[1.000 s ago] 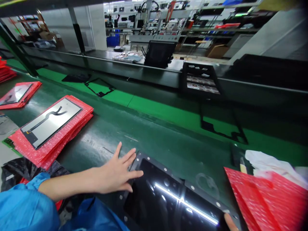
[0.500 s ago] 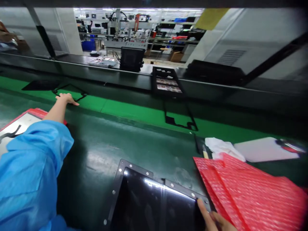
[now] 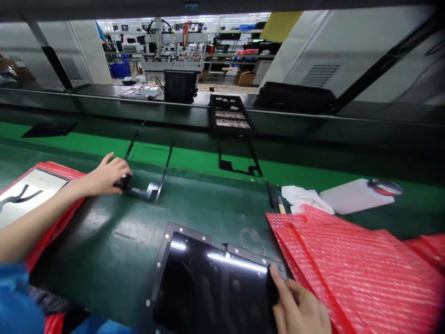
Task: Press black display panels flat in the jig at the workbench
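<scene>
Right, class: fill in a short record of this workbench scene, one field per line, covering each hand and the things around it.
Left hand: closed on thin black rectangular frame, at its near corner
Right hand: fingers resting on corner of glossy black panel with studded metal border
Right of panel: red bubble-wrap bags
Behind bags: white cloth; white bottle lying down
Surface: dark green bench

belt: dark green mat (image 3: 215,208), bright green strip (image 3: 194,160) behind
back: black shelf (image 3: 104,99), grey wall (image 3: 347,41)
light: bright far hall (image 3: 181,21)
</scene>
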The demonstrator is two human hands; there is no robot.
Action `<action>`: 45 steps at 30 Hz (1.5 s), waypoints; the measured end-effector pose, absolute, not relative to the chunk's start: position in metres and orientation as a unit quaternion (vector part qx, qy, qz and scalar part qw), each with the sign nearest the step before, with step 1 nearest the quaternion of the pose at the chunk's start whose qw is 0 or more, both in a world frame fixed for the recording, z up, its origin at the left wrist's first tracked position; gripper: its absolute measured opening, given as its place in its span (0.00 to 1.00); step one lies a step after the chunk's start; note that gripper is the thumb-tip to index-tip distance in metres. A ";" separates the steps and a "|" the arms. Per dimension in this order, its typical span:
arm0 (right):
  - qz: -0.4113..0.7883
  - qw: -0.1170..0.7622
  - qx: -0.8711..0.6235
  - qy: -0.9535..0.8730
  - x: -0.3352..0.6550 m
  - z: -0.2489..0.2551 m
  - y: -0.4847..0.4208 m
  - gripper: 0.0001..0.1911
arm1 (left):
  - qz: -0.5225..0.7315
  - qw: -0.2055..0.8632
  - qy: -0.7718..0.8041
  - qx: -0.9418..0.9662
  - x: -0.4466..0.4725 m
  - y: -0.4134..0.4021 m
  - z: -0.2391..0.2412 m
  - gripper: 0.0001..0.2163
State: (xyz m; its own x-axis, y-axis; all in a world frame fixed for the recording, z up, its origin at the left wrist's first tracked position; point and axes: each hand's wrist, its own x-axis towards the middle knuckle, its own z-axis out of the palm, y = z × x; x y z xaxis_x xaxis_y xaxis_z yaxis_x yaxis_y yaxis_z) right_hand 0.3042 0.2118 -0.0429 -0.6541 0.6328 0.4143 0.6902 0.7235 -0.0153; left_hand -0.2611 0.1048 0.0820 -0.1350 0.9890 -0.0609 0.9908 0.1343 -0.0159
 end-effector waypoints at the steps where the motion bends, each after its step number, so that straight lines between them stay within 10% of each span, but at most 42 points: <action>1: -0.084 0.202 -0.360 -0.907 0.302 -0.041 0.210 0.35 | -0.034 0.024 0.735 0.677 -0.248 0.079 0.074 0.22; 7: -0.082 0.187 -0.368 -0.907 0.299 -0.030 0.204 0.30 | -0.015 -0.142 0.721 0.678 -0.189 -0.019 0.048 0.20; 16: -0.100 0.195 -0.315 -0.923 0.307 -0.028 0.211 0.30 | 0.088 -0.073 0.731 0.673 -0.024 0.045 0.013 0.19; 26: 0.105 0.228 -0.393 -0.885 0.312 -0.029 0.203 0.29 | 0.048 -0.169 0.721 0.670 -0.017 0.051 -0.013 0.21; 34: -0.052 0.094 -0.336 -0.936 0.312 -0.012 0.206 0.36 | 0.073 -0.158 0.732 0.658 -0.018 0.049 -0.023 0.25; 45: 0.027 0.106 -0.335 -0.936 0.302 -0.025 0.210 0.31 | 0.104 -0.146 0.728 0.662 -0.023 0.056 -0.030 0.19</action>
State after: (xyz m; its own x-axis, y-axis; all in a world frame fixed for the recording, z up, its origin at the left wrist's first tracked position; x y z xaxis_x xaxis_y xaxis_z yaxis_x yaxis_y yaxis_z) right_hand 0.3023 0.2096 -0.0253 -0.7531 0.6326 0.1806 0.6213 0.7742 -0.1210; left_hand -0.0228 0.0556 -0.0296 -0.0802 0.9335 0.3496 0.9939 0.1014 -0.0427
